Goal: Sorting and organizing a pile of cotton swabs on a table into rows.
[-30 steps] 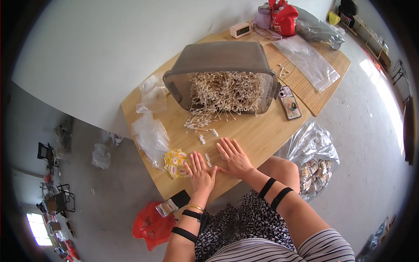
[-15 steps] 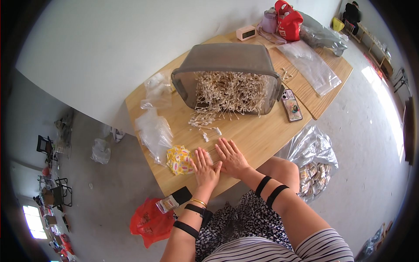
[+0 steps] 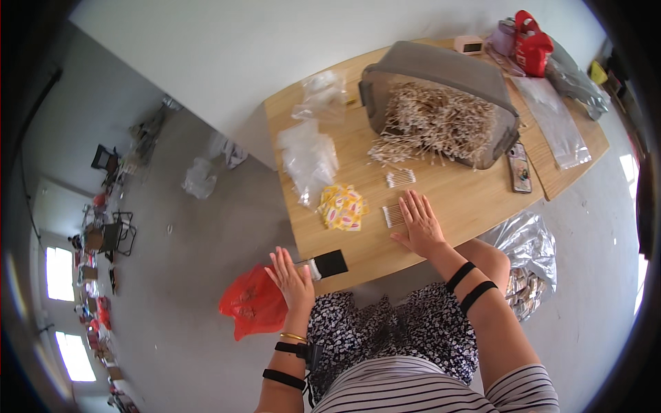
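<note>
My left hand [image 3: 292, 282], fingers stretched out, is at the table's near left corner, over the red plastic bag [image 3: 253, 303]. Beside its fingertips lie a black flat pad [image 3: 330, 263] and a small clear package [image 3: 313, 269], partly hidden by the hand. My right hand [image 3: 423, 227] lies flat with its fingers extended along a neat row of cotton swabs [image 3: 393, 216], covering part of it. Farther back is a second short row of swabs [image 3: 400, 179]. A large grey translucent bin [image 3: 441, 65] lies tipped on its side, loose cotton swabs [image 3: 444, 117] spilling from its mouth.
Yellow-and-white printed cards [image 3: 342, 207] are piled left of the swab rows, near clear plastic bags [image 3: 308, 158]. A phone [image 3: 520, 168] lies right of the bin. A silver bag [image 3: 527, 241] of small packs stands below the table's right edge. A small clock [image 3: 469, 45] sits behind.
My left hand has moved from the swab row to the table's near left corner. My right hand stays at the row, now more in sight. The whole view has turned leftward.
</note>
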A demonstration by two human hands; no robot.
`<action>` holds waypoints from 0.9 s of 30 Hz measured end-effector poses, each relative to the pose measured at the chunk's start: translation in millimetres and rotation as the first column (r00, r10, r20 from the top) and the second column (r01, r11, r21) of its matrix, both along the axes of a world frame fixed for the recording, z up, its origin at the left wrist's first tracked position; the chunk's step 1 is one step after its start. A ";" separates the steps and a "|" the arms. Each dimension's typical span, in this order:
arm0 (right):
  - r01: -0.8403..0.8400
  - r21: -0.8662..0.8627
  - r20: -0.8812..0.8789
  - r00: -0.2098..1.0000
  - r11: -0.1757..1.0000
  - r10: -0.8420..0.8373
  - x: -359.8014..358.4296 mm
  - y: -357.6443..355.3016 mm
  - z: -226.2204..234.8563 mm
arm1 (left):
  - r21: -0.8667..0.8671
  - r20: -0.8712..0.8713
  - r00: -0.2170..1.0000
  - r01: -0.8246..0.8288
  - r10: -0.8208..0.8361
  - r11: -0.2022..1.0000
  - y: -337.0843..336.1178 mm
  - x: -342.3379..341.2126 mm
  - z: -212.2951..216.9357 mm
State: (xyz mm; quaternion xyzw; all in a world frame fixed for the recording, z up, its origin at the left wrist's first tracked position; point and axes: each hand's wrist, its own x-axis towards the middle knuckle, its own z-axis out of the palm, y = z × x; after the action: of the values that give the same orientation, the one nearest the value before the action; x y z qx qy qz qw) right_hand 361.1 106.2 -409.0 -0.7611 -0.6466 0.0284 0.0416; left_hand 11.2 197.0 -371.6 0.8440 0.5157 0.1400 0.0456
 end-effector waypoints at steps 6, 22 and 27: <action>-0.173 -0.099 0.014 0.984 0.980 0.175 -103.4 -0.6 -4.1 | -0.353 0.381 0.851 -0.228 0.362 0.908 3.7 -73.1 -48.8; -0.148 0.012 -0.089 0.985 0.989 0.148 -198.3 22.6 -14.2 | -0.394 0.496 0.700 -0.345 0.513 0.852 31.2 -38.4 -85.9; -0.153 0.016 -0.126 0.980 0.988 0.154 -205.1 25.7 -11.6 | -0.529 0.601 0.567 -0.246 0.563 0.812 29.5 -39.7 -98.8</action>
State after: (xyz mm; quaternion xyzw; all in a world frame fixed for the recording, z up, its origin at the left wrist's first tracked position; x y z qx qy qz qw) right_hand 156.0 131.9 -420.6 -0.7054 -0.6997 0.0776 0.0827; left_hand -28.5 226.6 -470.5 0.5419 0.6522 0.3690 0.3806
